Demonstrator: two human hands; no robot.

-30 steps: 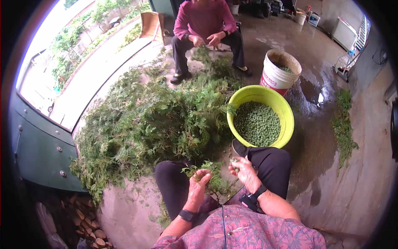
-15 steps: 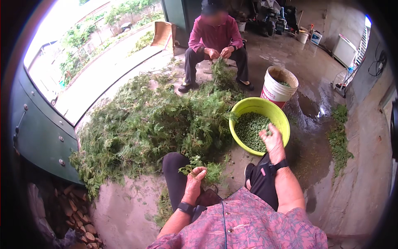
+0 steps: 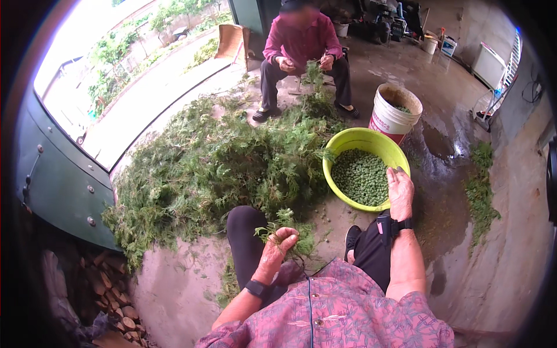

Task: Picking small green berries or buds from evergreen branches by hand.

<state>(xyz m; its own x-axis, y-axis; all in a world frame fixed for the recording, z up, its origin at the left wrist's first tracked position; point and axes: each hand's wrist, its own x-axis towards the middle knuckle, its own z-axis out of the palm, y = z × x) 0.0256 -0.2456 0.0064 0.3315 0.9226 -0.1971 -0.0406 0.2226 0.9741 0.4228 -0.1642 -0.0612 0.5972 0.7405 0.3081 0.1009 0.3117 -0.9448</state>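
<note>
My left hand is closed on a green conifer sprig in front of my knee, its feathery tip showing past the fingers. My right hand is raised at the near right rim of a yellow-green basin; its fingers stretch upward and look open, with nothing clearly between them. Many small round green cones fill the basin's bottom. A broad heap of cut conifer branches spreads over the floor ahead and left of me.
Opposite me sits a person in a pink shirt, handling a branch. Behind the basin stands a white and red bucket with green bits inside. Split firewood is stacked at lower left, beside a green metal door.
My right hand has drawn back from over the basin to its near right rim, and the green cones seen in its fingers no longer show. My left hand rose slightly, keeping the sprig.
</note>
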